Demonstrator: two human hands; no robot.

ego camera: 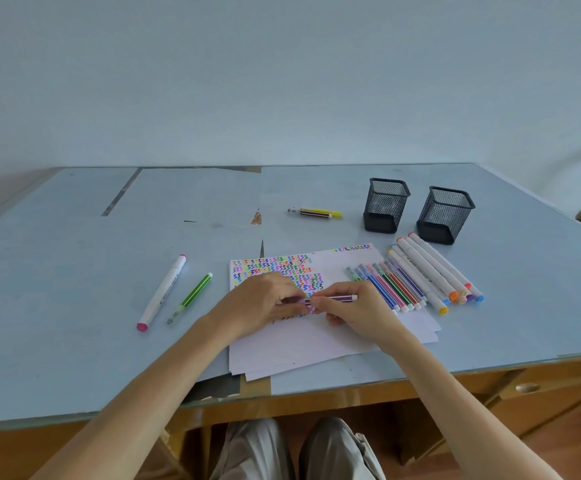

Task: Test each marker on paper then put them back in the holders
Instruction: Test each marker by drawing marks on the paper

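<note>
While both hands, left hand [264, 301] and right hand [354, 311], pinch the purple marker [334, 298] over the paper [316, 344], fingers curled at its cap end, capping or uncapping seems underway; which, I cannot tell.

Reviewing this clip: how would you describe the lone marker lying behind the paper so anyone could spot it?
Start at the two black mesh pen holders at the table's far right. Just left of them lies a short yellow striped marker, the only marker beyond the scribbled white paper, lying crosswise.
</note>
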